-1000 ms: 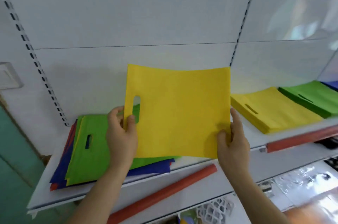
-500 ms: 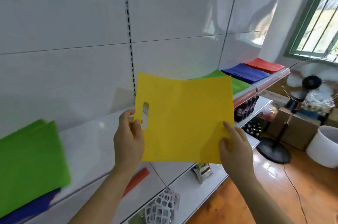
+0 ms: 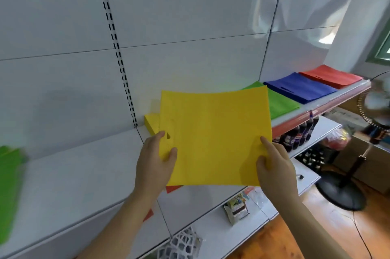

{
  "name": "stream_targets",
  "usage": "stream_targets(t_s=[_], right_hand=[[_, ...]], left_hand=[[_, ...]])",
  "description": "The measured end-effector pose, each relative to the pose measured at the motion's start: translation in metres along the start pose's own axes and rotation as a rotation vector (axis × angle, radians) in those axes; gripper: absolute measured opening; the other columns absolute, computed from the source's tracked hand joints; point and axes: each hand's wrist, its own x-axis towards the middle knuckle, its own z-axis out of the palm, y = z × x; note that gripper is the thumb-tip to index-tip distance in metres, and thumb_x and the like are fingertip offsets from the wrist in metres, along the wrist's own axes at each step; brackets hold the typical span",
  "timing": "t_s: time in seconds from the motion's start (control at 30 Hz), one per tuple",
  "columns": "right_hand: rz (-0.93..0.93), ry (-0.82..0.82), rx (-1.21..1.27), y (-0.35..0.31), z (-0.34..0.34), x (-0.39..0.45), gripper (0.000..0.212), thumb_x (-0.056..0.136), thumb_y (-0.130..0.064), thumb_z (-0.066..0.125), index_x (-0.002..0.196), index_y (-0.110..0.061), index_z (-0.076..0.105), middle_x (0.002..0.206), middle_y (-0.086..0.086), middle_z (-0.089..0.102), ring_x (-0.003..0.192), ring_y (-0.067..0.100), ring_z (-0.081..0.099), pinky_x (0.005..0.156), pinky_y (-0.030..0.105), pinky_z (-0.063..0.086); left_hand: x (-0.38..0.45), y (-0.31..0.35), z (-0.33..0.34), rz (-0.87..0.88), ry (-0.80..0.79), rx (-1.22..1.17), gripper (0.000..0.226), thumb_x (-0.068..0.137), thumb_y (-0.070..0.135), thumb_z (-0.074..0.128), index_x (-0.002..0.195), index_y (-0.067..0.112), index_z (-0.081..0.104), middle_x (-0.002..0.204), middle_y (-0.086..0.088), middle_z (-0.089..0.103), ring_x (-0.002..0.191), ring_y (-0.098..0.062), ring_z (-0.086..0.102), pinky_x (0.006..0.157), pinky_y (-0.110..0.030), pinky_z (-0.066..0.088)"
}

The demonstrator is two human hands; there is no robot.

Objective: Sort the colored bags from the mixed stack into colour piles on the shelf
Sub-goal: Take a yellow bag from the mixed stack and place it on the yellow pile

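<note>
I am holding a yellow bag [image 3: 215, 138] up flat in front of the shelf [image 3: 73, 163], one side in each hand. My left hand [image 3: 155, 162] is pinching its left edge by the cut-out handle slot, thumb in front, the other fingers hidden behind. My right hand [image 3: 274, 164] is pinching the lower right edge, forefinger lying straight along it. The bag is hanging in the air, touching nothing else, just in front of the yellow pile [image 3: 152, 123] whose corner is peeking out behind it. Further right are lying the green pile [image 3: 281, 103], the blue pile [image 3: 299, 87] and the red pile [image 3: 331, 77]. The sheet looks light, thin and floppy; its top edge is bowing. I judge that two-edge holds are keeping it flat for laying down.
</note>
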Motion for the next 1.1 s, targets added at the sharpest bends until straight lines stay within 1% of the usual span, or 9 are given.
stream_targets(t_s=[0.1, 0.17, 0.27, 0.37, 0.53, 0.7, 0.83, 0.97, 1.1], right_hand=[[-0.055, -0.044, -0.011, -0.003, 0.019, 0.035, 0.055, 0.1, -0.005, 0.054, 0.153, -0.019, 0.052, 0.132, -0.004, 0.055, 0.087, 0.016, 0.056, 0.068, 0.032, 0.044], [-0.07, -0.094, -0.019, -0.007, 0.03, 0.061, 0.056, 0.1, -0.006, 0.052, 0.154, -0.021, 0.05, 0.13, -0.006, 0.054, 0.084, 0.013, 0.056, 0.067, 0.034, 0.045], [-0.123, -0.169, -0.031, -0.014, 0.048, 0.105, 0.056, 0.1, -0.005, 0.052, 0.154, -0.02, 0.05, 0.133, -0.002, 0.054, 0.083, 0.016, 0.057, 0.068, 0.035, 0.048], [-0.157, -0.207, -0.053, -0.014, 0.07, 0.145, 0.058, 0.097, -0.005, 0.053, 0.153, -0.02, 0.052, 0.139, -0.001, 0.054, 0.08, 0.017, 0.058, 0.067, 0.032, 0.045], [-0.21, -0.328, -0.068, 0.004, 0.106, 0.184, 0.056, 0.096, -0.005, 0.056, 0.151, -0.014, 0.054, 0.138, 0.005, 0.055, 0.08, 0.017, 0.055, 0.068, 0.035, 0.046], [-0.217, -0.465, -0.091, 0.025, 0.134, 0.215, 0.056, 0.097, -0.017, 0.061, 0.152, -0.013, 0.053, 0.145, 0.007, 0.053, 0.113, 0.03, 0.06, 0.091, 0.043, 0.055], [-0.287, -0.574, -0.102, 0.037, 0.145, 0.225, 0.061, 0.097, -0.028, 0.066, 0.153, -0.011, 0.051, 0.147, 0.008, 0.052, 0.126, 0.032, 0.055, 0.101, 0.045, 0.051], [-0.359, -0.66, -0.127, 0.046, 0.149, 0.227, 0.07, 0.095, -0.041, 0.068, 0.154, -0.01, 0.047, 0.154, 0.01, 0.047, 0.138, 0.036, 0.046, 0.111, 0.048, 0.045], [-0.434, -0.691, -0.17, 0.053, 0.151, 0.227, 0.076, 0.094, -0.053, 0.064, 0.153, -0.01, 0.043, 0.159, 0.011, 0.041, 0.144, 0.036, 0.04, 0.117, 0.046, 0.039]], left_hand=[[0.024, -0.012, 0.01, -0.004, -0.012, 0.097, 0.073, 0.095, 0.053, 0.068, 0.157, 0.024, 0.04, 0.148, 0.003, 0.048, 0.138, -0.017, 0.044, 0.107, -0.037, 0.045], [0.038, -0.018, 0.017, -0.021, -0.02, 0.134, 0.082, 0.093, 0.056, 0.069, 0.159, 0.021, 0.037, 0.149, 0.002, 0.046, 0.14, -0.019, 0.042, 0.111, -0.04, 0.044], [0.055, -0.023, 0.025, -0.067, -0.02, 0.213, 0.094, 0.091, 0.064, 0.067, 0.163, 0.017, 0.029, 0.152, 0.0, 0.042, 0.143, -0.021, 0.038, 0.113, -0.04, 0.041], [0.072, -0.027, 0.029, -0.115, -0.04, 0.299, 0.104, 0.089, 0.072, 0.062, 0.164, 0.012, 0.024, 0.156, -0.003, 0.038, 0.146, -0.024, 0.036, 0.117, -0.04, 0.04], [0.077, -0.029, 0.042, -0.226, -0.127, 0.41, 0.108, 0.092, 0.077, 0.053, 0.167, 0.012, 0.01, 0.17, -0.004, 0.019, 0.157, -0.022, 0.018, 0.126, -0.037, 0.026], [0.077, -0.022, 0.055, -0.332, -0.138, 0.527, 0.108, 0.092, 0.08, 0.047, 0.167, 0.011, 0.011, 0.172, -0.004, 0.016, 0.158, -0.023, 0.014, 0.127, -0.039, 0.022], [0.073, -0.011, 0.063, -0.434, -0.147, 0.61, 0.106, 0.092, 0.081, 0.044, 0.166, 0.01, 0.016, 0.173, -0.007, 0.015, 0.158, -0.026, 0.016, 0.127, -0.042, 0.025], [0.069, -0.001, 0.071, -0.499, -0.152, 0.713, 0.098, 0.093, 0.079, 0.043, 0.161, 0.011, 0.026, 0.17, -0.008, 0.019, 0.154, -0.03, 0.023, 0.121, -0.046, 0.035], [0.064, 0.004, 0.077, -0.547, -0.142, 0.738, 0.09, 0.095, 0.074, 0.045, 0.157, 0.01, 0.032, 0.164, -0.009, 0.029, 0.145, -0.031, 0.036, 0.113, -0.045, 0.043]])
